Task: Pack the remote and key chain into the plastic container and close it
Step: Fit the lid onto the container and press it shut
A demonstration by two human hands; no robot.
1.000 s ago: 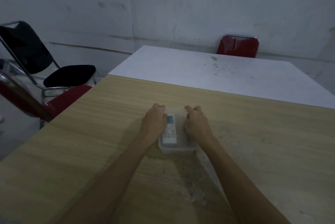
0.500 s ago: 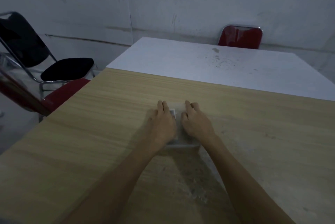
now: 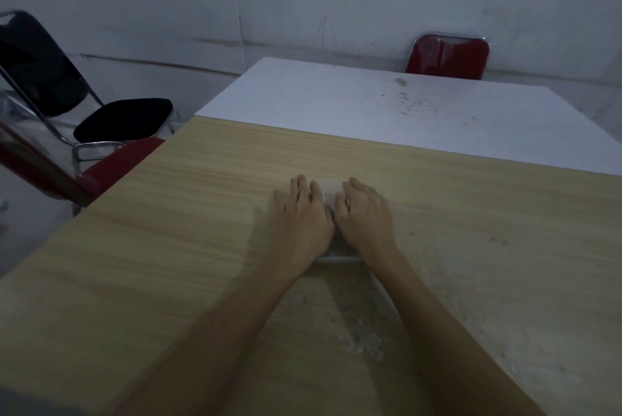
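The plastic container (image 3: 329,194) sits on the wooden table (image 3: 168,247), near its middle and well short of the white table (image 3: 370,106) that butts against the far edge. Its long axis runs away from the person, one short end toward the white table and the other toward the viewer. Both hands lie palm-down on top of the container, side by side and touching along their inner edges. The left hand (image 3: 303,217) is flat with its fingers stretched out and slightly spread toward the white table; the right hand (image 3: 365,215) has its fingers bent, knuckles raised. Neither hand wraps around anything: they lie flat on the lid. Both forearms reach in from the near edge of the wooden table and converge at the container. The hands cover almost all of the container; only a pale strip of lid at the far end between the fingertips and a thin sliver of rim at the near end below the wrists show. Its contents cannot be seen, nor whether the lid is fully seated. Beyond the white table stands a red chair (image 3: 449,57); left of the wooden table, a black chair (image 3: 121,119).
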